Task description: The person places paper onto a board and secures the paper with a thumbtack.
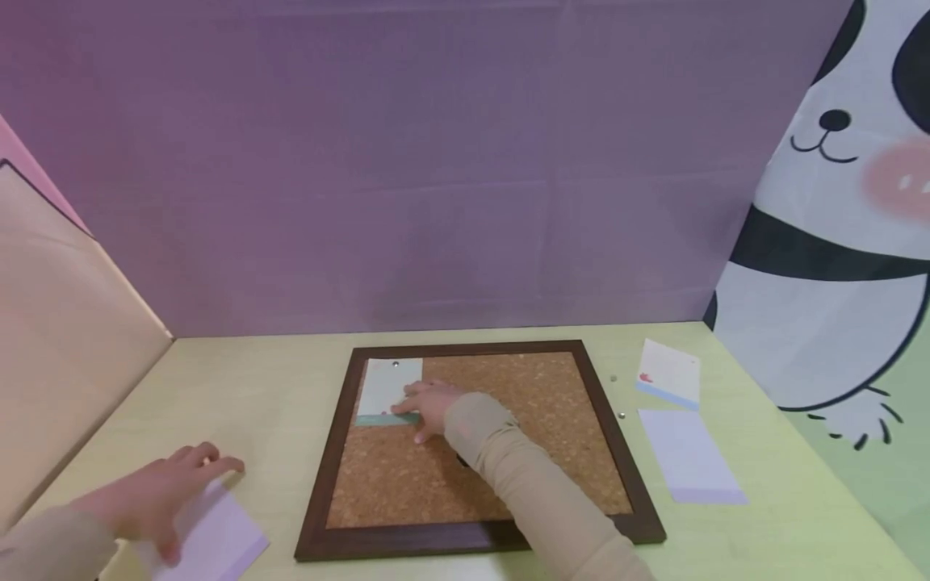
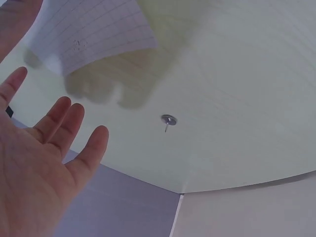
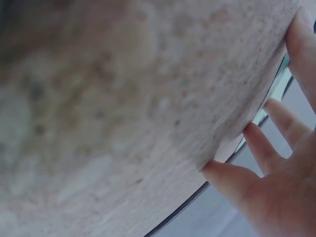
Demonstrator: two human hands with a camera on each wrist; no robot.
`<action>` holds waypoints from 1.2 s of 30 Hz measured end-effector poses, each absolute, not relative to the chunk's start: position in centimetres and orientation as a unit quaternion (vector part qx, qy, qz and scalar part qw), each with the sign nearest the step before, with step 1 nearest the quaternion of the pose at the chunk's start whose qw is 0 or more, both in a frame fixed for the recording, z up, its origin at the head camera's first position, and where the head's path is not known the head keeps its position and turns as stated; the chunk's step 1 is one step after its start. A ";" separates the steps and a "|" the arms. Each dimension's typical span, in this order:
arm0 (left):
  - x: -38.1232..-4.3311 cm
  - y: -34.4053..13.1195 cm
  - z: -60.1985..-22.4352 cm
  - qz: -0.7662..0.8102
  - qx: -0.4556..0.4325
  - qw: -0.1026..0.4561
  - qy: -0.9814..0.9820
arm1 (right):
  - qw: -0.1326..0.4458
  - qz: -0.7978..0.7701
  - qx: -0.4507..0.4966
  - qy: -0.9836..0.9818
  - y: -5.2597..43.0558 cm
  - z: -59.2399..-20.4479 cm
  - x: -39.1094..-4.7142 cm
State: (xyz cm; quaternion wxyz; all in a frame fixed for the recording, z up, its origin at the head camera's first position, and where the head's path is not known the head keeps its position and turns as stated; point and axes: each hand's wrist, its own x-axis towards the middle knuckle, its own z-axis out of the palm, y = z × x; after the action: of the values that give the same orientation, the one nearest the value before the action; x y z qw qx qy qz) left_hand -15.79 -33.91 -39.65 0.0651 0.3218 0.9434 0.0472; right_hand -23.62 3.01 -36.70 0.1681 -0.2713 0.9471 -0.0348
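A white note with a green band point(image 1: 379, 383) is placed in the far left corner of the cork board point(image 1: 538, 436), its upper part marked by a metal tack point(image 1: 395, 364). The note's right side is touched by the right hand point(image 1: 433, 403), whose fingers are spread and loosely bent – nothing is seen pinched between them.

At the left, the left hand point(image 1: 163, 491) is held over a lavender sheet point(image 1: 224, 528), fingers parted and curled round nothing; whether the sheet is touched by the thumb cannot be told. In the left wrist view, a loose thumbtack point(image 2: 169, 120) is seen point up on the table point(image 2: 237, 108), well apart from the fingers.

Beyond the board's right edge, a blue-banded card point(image 1: 670, 373) and a lavender slip point(image 1: 690, 456) are laid out.
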 end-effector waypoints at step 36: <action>-15.6 -32.8 -40.4 -0.014 0.397 -0.008 0.918 | 0.171 -0.036 -0.272 0.946 3.0 -36.5 -23.6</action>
State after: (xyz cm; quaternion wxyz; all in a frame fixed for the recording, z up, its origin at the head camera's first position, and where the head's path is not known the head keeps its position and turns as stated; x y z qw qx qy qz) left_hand -15.63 -32.82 -40.43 -0.0081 0.3971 0.9176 -0.0142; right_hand -23.57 3.04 -36.55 0.1710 -0.2716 0.9464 -0.0358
